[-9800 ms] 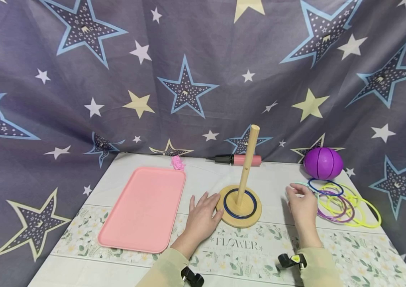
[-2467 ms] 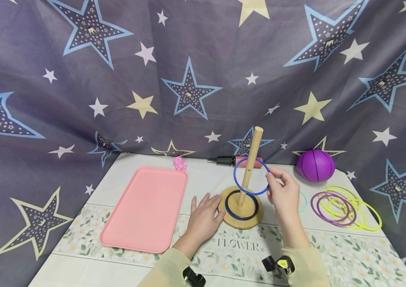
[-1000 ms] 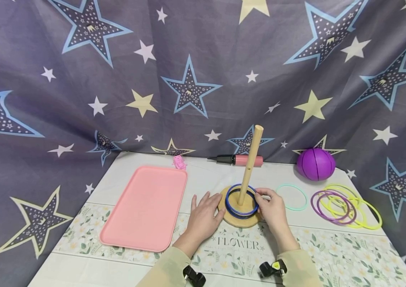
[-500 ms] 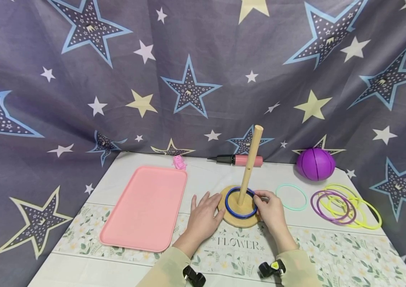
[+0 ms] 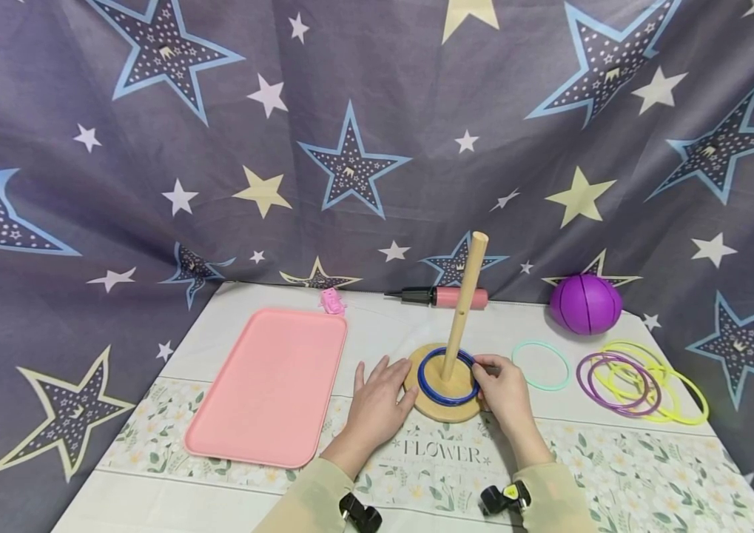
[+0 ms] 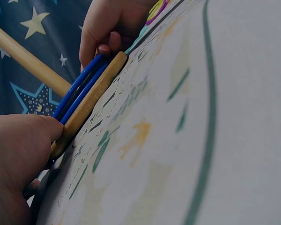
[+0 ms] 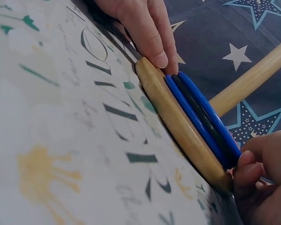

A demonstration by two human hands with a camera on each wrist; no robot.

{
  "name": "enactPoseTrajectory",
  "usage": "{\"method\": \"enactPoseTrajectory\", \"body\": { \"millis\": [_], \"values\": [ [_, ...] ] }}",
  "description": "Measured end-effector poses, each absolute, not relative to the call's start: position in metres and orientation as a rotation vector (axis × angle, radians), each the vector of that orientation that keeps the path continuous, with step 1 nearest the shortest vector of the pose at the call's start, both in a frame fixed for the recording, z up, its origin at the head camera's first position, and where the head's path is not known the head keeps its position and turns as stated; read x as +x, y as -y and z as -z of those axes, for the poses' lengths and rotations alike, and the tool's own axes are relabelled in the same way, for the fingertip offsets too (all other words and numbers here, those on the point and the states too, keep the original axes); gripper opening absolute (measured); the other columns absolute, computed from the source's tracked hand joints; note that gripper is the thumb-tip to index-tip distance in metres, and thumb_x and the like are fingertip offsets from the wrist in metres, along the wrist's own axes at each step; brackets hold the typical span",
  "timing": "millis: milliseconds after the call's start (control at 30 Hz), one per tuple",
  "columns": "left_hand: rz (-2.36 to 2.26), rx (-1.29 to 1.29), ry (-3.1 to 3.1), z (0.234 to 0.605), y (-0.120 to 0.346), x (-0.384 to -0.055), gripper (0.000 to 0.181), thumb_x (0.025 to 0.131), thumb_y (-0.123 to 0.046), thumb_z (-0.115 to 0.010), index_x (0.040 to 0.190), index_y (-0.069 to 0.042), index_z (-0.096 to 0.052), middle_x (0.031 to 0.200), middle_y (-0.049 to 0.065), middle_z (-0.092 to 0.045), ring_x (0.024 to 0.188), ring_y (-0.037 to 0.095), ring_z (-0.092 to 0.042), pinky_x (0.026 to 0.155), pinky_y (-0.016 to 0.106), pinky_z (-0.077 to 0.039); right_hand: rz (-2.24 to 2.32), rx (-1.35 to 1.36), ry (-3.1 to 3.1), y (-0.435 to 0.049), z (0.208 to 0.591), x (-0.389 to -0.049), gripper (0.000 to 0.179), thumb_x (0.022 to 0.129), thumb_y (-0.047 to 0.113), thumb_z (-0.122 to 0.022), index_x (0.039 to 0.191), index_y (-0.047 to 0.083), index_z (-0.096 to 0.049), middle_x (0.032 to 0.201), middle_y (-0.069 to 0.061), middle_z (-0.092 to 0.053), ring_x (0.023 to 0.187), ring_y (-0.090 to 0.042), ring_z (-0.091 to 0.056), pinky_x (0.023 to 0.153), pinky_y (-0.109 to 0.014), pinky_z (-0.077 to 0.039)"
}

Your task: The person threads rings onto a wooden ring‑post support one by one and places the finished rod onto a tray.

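Observation:
A wooden post point(image 5: 463, 303) rises from a round wooden base point(image 5: 446, 414) in the head view. Around its foot lie stacked rings; the right wrist view shows a black ring point(image 7: 202, 112) between two blue ones. My right hand point(image 5: 506, 392) pinches the top blue ring point(image 7: 215, 119) between thumb and fingers at its right side, with the ring flat on the stack. My left hand point(image 5: 377, 403) lies with fingers extended against the base's left edge, thumb and fingertips touching the wood.
A mint ring point(image 5: 568, 374) lies right of the right hand, then purple rings point(image 5: 650, 407) overlapping yellow rings point(image 5: 699, 422). Behind them sits a purple ball point(image 5: 586, 305). A pink tray point(image 5: 263, 385) is at left, a small pink toy point(image 5: 332, 302) and a hand pump point(image 5: 459, 297) behind.
My right hand took a blue ring from the pile at right, brought it over the post and lowered it onto the stack. The mint ring and ball shifted. My left hand stayed put.

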State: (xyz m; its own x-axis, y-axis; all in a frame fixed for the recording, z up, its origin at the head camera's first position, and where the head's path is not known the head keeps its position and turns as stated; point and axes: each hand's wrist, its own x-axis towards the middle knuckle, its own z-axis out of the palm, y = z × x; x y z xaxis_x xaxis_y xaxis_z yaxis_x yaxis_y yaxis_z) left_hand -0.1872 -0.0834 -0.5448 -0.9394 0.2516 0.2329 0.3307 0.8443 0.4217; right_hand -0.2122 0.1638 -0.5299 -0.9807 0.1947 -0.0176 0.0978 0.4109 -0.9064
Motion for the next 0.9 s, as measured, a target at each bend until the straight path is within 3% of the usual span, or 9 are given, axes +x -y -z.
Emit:
{"method": "enactPoseTrajectory", "body": {
  "millis": [667,900],
  "values": [
    [0.692,-0.453,2.857,0.5461,0.0843,-0.1885,0.056,0.112,-0.040,-0.063,0.161,-0.014,-0.058,0.164,0.003,-0.057,0.161,0.036,-0.038,0.131,0.072,-0.010,-1.725,-0.258,2.560,-0.1636,0.5259,-0.2113,0.028,0.110,0.018,-0.068,0.131,0.001,-0.075,0.089,-0.011,-0.071,0.056,-0.013,-0.061,0.045,-0.024,-0.053],
    [0.702,-0.454,2.860,0.5455,0.0832,-0.1882,0.056,0.112,-0.040,-0.064,0.161,-0.014,-0.058,0.164,0.003,-0.058,0.161,0.036,-0.038,0.131,0.072,-0.010,-1.719,-0.276,2.528,-0.1668,0.5265,-0.2102,0.030,0.110,0.022,-0.070,0.133,0.002,-0.076,0.098,-0.015,-0.076,0.057,-0.013,-0.063,0.046,-0.024,-0.055]
  ]
}}
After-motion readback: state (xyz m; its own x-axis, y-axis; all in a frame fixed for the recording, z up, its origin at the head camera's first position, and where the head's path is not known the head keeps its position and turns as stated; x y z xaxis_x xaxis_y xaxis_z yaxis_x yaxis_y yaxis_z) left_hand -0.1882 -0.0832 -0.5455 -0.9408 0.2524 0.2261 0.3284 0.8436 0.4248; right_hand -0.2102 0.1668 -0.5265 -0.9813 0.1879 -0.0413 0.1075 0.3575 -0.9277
